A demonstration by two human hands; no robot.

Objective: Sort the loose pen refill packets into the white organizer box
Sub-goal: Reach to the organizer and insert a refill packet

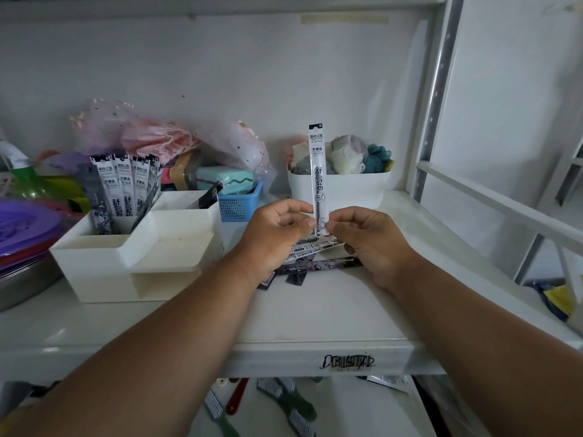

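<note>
Shelving in white carries everything here, and its shelf [315, 316] has a front edge with a black scrawl on it. White organizer box [138, 247] sits toward the shelf's left side, stepped in tiers; several refill packets [123, 190] stand upright in its rear left compartment, and one dark packet leans in the compartment beside it. Behind it, near the back edge, lie pink wrapped bundles [151, 137] and a blue basket [241, 201]. A white tub [340, 187] of soft items stands at the back right. Loose packets [312, 257] lie in a small heap at mid-shelf, partly under the hands. Left hand [277, 234] and right hand [372, 244] meet above that heap, both pinching the lower end of one refill packet [318, 171], which stands upright in front of the tub.
</note>
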